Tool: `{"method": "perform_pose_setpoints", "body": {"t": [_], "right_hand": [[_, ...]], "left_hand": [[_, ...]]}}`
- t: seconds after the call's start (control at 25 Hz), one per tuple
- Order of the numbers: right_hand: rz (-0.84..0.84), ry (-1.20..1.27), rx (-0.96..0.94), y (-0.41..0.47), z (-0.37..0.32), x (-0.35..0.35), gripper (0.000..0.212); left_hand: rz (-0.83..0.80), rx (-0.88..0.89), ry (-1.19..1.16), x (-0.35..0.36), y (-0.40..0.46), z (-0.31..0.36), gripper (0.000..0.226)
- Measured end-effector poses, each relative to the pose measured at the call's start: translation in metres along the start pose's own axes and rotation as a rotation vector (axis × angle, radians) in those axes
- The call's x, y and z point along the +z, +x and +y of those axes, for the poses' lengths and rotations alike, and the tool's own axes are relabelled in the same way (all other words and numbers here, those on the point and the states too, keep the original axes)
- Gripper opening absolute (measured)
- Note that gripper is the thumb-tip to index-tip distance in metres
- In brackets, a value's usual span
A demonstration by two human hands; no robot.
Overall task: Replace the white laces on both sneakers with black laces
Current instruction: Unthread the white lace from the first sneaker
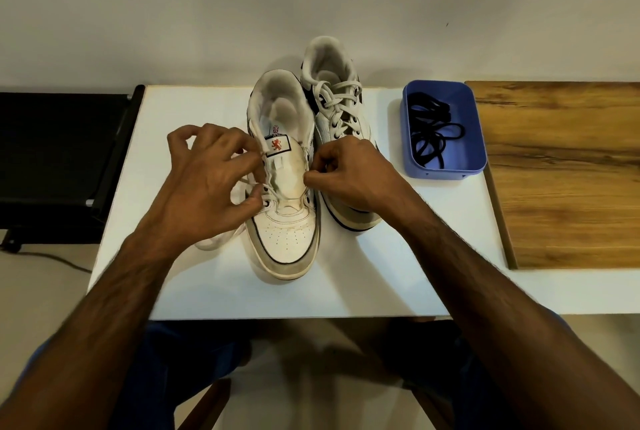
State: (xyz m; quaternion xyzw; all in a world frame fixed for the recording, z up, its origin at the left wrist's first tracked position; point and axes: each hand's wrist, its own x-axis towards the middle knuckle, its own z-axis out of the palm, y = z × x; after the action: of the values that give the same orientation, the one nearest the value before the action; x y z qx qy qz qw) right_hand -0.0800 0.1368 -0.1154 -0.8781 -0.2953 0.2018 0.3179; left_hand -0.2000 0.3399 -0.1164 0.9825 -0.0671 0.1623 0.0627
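Step in hand: we judge we are unlacing the near sneaker; its tongue lies almost bare, and only the lowest eyelets seem to carry white lace.
Left hand: fingers curled at the sneaker's left eyelet row, pinching the white lace near the bottom eyelets; the slack trails onto the table to the left of the toe.
Right hand: fingertips pinched at the right eyelet row; we cannot tell whether they hold lace or only the edge of the upper.
Near sneaker: at the middle of the table, long axis running near to far, toe towards us, heel opening away.
Far sneaker: just behind and right, touching the first, fully laced in white, same lie, its toe hidden behind the right hand.
Black laces: a loose tangle in the blue tray, right of the sneakers.
Next move: we would draw the last white lace out of the bottom eyelets and lay it aside, then reach right for one black lace.
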Motion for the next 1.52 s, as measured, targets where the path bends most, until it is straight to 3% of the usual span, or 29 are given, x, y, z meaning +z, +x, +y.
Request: {"method": "perform_pose_setpoints", "body": {"t": [0.12,0.28,0.36,0.48,0.6,0.68,0.76,0.88,1.04,1.12,1.2,1.32,1.4,1.52], "right_hand": [[0.006,-0.007,0.004,0.000,0.000,0.000,0.023],[0.005,-0.058,-0.009,0.000,0.002,0.003,0.027],[0.029,-0.094,-0.046,-0.002,0.001,0.001,0.026],[0.031,0.089,-0.151,-0.007,-0.005,0.000,0.017],[0.022,0.146,-0.260,-0.011,-0.013,0.009,0.039],[0.050,0.162,-0.283,-0.011,-0.019,0.018,0.046],[0.038,0.240,-0.277,-0.010,-0.020,0.025,0.038],[-0.025,0.428,-0.248,-0.006,-0.017,0.030,0.018],[-0.132,0.768,-0.232,-0.006,-0.010,0.013,0.023],[-0.252,0.845,-0.253,-0.009,-0.005,-0.004,0.025],[-0.371,0.884,-0.209,-0.013,-0.001,-0.020,0.018],[-0.411,0.597,-0.087,-0.018,0.002,-0.036,0.022],[-0.442,0.337,-0.017,-0.021,0.003,-0.043,0.025],[-0.414,-0.011,0.029,-0.025,-0.004,-0.047,0.017]], "left_hand": [[0.029,0.019,0.007,0.003,0.002,0.008,0.015],[0.181,-0.177,-0.178,-0.002,0.003,-0.002,0.009],[0.190,-0.199,-0.367,0.000,0.003,-0.003,0.004],[0.199,-0.329,-0.790,-0.001,0.008,0.009,0.012],[0.266,-0.397,-1.177,-0.007,0.012,0.022,0.008],[0.270,-0.400,-1.317,-0.009,0.013,0.023,0.008],[0.209,-0.360,-1.363,-0.012,0.013,0.024,0.010],[0.124,-0.297,-1.283,-0.016,0.011,0.019,0.021],[0.143,-0.408,-1.027,-0.016,0.002,-0.002,0.020],[0.016,-0.405,-0.746,-0.009,-0.005,-0.015,0.023],[-0.162,-0.291,-0.577,0.001,-0.011,-0.022,0.023],[-0.252,-0.238,-0.525,0.005,-0.016,-0.024,0.016],[-0.226,-0.244,-0.420,0.003,-0.018,-0.026,0.024],[-0.344,-0.262,-0.202,0.002,-0.025,-0.028,0.038]]}}
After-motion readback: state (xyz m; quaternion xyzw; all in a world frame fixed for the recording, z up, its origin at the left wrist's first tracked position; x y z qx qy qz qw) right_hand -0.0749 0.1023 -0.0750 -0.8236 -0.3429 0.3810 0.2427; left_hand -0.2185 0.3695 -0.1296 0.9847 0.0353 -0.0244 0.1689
